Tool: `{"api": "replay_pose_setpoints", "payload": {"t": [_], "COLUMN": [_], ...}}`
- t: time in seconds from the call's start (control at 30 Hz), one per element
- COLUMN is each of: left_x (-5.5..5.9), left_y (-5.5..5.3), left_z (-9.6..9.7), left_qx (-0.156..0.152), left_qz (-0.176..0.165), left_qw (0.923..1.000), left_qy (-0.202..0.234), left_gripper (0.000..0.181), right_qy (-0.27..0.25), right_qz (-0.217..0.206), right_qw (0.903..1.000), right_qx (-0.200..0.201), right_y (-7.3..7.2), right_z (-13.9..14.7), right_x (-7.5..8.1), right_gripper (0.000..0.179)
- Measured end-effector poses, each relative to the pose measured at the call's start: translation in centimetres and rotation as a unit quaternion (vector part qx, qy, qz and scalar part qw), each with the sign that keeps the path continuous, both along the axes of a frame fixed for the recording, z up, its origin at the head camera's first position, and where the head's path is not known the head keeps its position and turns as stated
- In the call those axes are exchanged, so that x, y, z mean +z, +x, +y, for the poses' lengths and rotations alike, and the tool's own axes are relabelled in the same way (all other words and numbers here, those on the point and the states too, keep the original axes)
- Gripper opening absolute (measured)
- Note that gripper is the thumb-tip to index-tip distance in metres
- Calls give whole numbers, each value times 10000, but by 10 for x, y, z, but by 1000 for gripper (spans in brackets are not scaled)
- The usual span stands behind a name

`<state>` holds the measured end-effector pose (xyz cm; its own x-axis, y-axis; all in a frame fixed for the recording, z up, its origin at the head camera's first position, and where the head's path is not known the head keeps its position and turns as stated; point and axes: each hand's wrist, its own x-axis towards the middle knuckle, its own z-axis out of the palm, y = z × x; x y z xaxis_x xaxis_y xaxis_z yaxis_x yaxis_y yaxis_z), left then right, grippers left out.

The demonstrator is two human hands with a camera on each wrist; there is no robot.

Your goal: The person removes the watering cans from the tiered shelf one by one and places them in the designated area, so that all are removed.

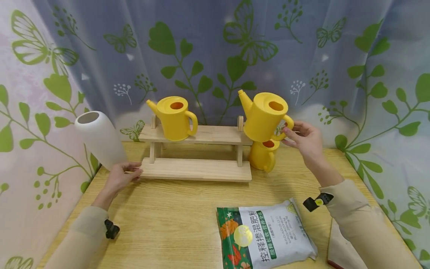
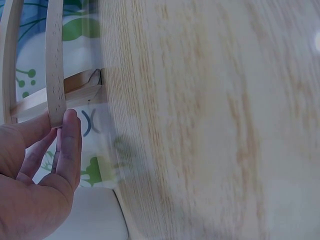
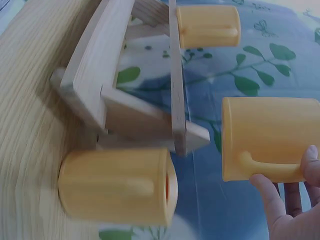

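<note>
By its handle, my right hand [image 1: 304, 140] holds a yellow watering can [image 1: 265, 116] in the air, at the right end of the wooden two-tier shelf [image 1: 198, 169]. In the right wrist view, fingers and thumb close on that can's handle [image 3: 275, 172]. My left hand [image 1: 122, 177] pinches the left end of the lower board; the left wrist view shows the board [image 2: 56, 75] between thumb and fingers. A second watering can [image 1: 174, 121] stands on the upper board, towards the left. A third watering can [image 1: 263, 157] stands on the table beside the shelf's right end, partly hidden beneath the raised one.
A white vase [image 1: 99, 136] stands behind my left hand, at the table's left edge. A bag of fertilizer [image 1: 279, 233] lies on the wooden table [image 1: 168, 220] at the front right. Near my right sleeve is a pale flat item [image 1: 344, 246]. Patterned curtains [image 1: 215, 45] hang behind.
</note>
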<state>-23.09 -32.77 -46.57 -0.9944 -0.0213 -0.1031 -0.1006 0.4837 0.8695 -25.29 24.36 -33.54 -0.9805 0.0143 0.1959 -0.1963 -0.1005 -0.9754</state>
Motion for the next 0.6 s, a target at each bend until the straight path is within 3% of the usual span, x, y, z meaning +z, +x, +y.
{"api": "replay_pose_setpoints", "payload": {"t": [0.17,0.37,0.6], "left_x": [-1,0,1], "left_y": [0,1,1], "left_z": [0,1,1], "left_qx": [10,35,63], "left_qz": [12,21,31], "left_qw": [10000,10000,10000], "left_qy": [-11,-55,-71], "left_gripper": [47,47,47], "right_qy": [-365,-964,-881], "right_qz": [174,-40,-401], "right_qw": [9986,9934,9888], "right_qx": [-333,-613,-1138], "right_y": [15,30,32], "right_z": [30,66,92], "right_x": [-2,-13,-33], "right_gripper": [14,17,16]}}
